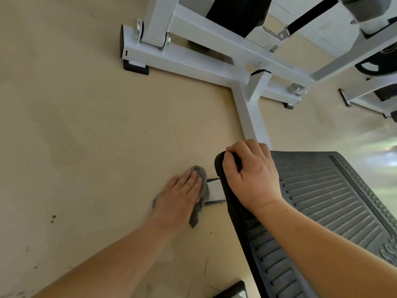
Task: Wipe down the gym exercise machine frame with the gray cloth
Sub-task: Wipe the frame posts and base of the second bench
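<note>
Left hand (182,190) flat, fingers straight, pressing the gray cloth (201,172) onto the white frame (215,191) at the left edge of the footplate (322,190). Right hand (253,175) grips its top corner, steadying me, I'd say.

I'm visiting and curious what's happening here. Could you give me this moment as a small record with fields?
wiping: left hand, fingers straight, presses the gray cloth against the end of the white frame
bracing: right hand, fingers curled over the edge of the black footplate
footplate surface: ribbed
floor: tan, with dark specks
</note>
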Tool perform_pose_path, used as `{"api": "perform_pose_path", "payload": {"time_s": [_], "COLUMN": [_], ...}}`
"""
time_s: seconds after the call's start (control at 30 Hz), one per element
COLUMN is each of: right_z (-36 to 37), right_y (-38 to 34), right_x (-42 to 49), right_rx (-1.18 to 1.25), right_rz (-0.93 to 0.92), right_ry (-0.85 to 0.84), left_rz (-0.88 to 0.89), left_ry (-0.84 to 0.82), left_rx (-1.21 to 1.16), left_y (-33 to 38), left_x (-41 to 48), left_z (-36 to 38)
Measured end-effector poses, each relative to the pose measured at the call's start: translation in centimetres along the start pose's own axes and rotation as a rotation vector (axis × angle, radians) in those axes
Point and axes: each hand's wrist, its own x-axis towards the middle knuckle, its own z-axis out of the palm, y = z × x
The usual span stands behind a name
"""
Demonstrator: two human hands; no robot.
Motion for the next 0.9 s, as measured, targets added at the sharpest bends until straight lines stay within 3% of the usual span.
{"api": "perform_pose_path", "payload": {"time_s": [0.1,0.2,0.27,0.33,0.47,0.63,0.7,0.8,0.9], "right_z": [-0.1,-0.2,-0.1,-0.1,-0.2,-0.4,-0.4,-0.4,-0.3], "right_y": [0.0,0.1,0.0,-0.1,-0.1,-0.3,-0.3,-0.3,-0.4], "right_x": [-0.1,-0.1,0.0,0.0,-0.1,0.1,0.1,0.1,0.2], "right_rx": [-0.002,0.004,0.013,0.009,0.018,0.013,0.022,0.022,0.028], "right_rz": [-0.001,-0.003,0.003,0.008,0.007,-0.003,-0.003,0.008,0.004], "right_ry": [-0.003,0.013,0.015,0.006,0.007,-0.009,-0.004,-0.011,-0.005], "left_rz": [-0.088,-0.024,0.022,0.017,-0.204,-0.043,-0.074,-0.244,-0.206], "left_ry": [0.057,0.131,0.164,0.175,0.051,0.289,0.276,0.099,0.167], "left_rx": [-0.342,-0.882,-1.091,-1.039,-0.583,-0.923,-0.803,-0.507,-0.655], "left_y": [1.6,4.9,6.4,6.6,5.1,8.8,7.6,5.1,6.9], "left_x": [0.1,-1.7,-2.3,-2.1,-0.6,-1.4,-1.0,0.2,0.1], "left_z": [-1.3,-2.1,-2.2,-1.7,0.0,-0.1,0.2,0.6,-0.1]}}
